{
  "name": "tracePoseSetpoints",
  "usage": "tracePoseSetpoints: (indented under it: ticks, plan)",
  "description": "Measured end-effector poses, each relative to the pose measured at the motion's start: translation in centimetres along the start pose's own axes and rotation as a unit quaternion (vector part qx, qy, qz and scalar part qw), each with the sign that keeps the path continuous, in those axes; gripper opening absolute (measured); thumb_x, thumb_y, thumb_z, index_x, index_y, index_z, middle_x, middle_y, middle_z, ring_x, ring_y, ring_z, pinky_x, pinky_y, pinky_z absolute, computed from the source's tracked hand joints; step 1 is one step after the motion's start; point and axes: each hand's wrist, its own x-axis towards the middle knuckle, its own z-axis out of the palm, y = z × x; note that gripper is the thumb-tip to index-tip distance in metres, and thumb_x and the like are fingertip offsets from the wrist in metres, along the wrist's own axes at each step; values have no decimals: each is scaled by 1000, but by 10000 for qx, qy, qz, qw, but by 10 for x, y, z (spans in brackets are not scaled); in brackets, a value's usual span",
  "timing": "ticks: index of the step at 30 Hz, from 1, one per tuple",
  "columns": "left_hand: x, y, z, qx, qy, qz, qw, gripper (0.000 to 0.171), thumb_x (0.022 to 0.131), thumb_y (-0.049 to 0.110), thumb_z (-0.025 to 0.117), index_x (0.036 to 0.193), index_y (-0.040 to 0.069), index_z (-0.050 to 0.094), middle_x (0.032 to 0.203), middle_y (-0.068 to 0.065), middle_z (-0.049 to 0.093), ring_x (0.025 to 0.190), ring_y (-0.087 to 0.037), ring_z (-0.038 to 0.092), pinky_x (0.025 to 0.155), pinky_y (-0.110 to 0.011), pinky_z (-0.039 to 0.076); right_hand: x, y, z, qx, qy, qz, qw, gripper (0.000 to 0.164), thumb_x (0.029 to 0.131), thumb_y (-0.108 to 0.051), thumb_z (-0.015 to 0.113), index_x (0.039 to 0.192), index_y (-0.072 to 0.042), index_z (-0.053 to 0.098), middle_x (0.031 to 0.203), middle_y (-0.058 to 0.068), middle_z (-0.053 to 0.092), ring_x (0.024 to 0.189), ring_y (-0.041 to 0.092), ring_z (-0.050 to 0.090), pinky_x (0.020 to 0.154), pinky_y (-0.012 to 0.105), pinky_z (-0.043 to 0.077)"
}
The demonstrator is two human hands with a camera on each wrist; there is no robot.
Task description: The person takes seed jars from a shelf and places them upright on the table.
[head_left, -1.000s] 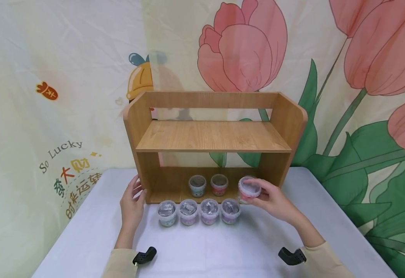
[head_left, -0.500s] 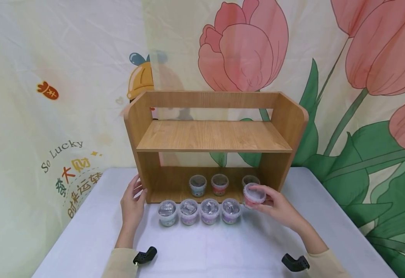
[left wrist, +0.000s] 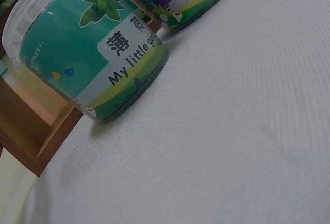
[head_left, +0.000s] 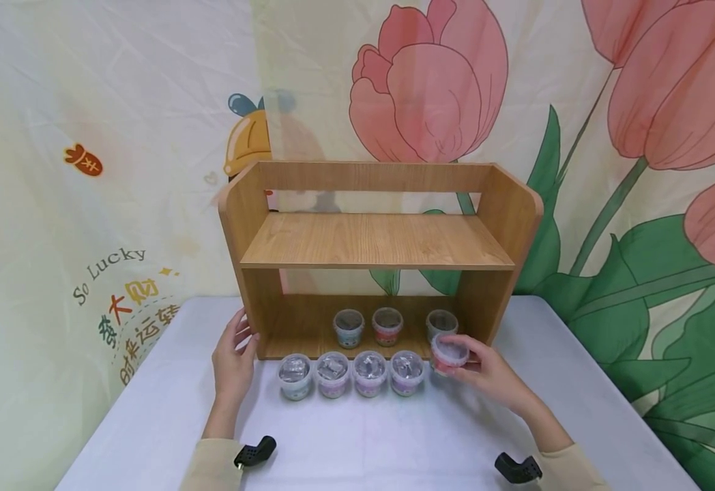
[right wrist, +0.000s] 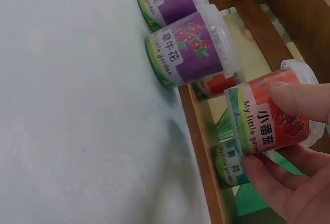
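One hand, the left hand (head_left: 235, 348), rests loose-fingered against the shelf's (head_left: 376, 240) left side. Rightward I see a front row on the white tablecloth (head_left: 363, 443): a green mint cup (head_left: 296, 379), then three purple cups (head_left: 370, 376), silvery packets showing under their clear lids. Behind them on the lower board stand a blue-green cup (head_left: 349, 331) and a red cup (head_left: 387, 329); farther right, a teal cup (head_left: 441, 324) is partly hidden. Just in front of that one, at the shelf's front edge, my feed shows the tomato cup (head_left: 448, 353), pinched between the right hand's (head_left: 486, 372) thumb and fingers. Its label is bright red with round tomatoes, a white panel reading "My little garden", and a green-yellow band by the base; the lid is translucent. I can't tell whether its base touches anything.
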Motion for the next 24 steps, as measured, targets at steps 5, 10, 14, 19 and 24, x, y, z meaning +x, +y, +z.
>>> tracePoseSetpoints:
  ticks: [5,10,14,19,24]
  plan:
    - [0,0,0,-42,-20,5,10000,68,105,4,66,163,32,43,148,-15,61,133,-37,63,106,-57,56,-2,9,2,85,-118,78,9999,53,95,-8,80,145,-11,61,144,22,59,127,42,60,97,31,61]
    - [0,0,0,-78,1,60,10000,68,104,3,66,162,30,44,146,-16,62,132,-38,63,105,-57,57,-2,15,5,139,-143,93,9998,52,94,-6,80,142,-11,62,142,20,61,125,36,61,97,27,60]
    - [0,0,0,-60,-6,54,10000,68,104,4,66,162,31,44,146,-14,62,132,-36,64,105,-56,57,-4,19,8,118,-178,146,9997,52,93,-6,81,141,-12,62,140,17,64,124,27,63,98,27,59]
    - [-1,0,1,7,-32,12,10000,69,105,6,66,163,35,43,148,-12,62,133,-34,63,105,-54,57,-6,23,12,136,-205,129,9996,51,93,-4,81,140,-12,63,140,17,63,127,32,61,100,24,57]
    - [0,-1,0,28,15,79,10000,69,104,5,66,163,33,43,147,-14,62,132,-36,64,105,-55,57,-5,27,15,164,-218,2,9996,53,91,-2,82,140,-13,63,140,16,64,127,34,60,100,22,56]
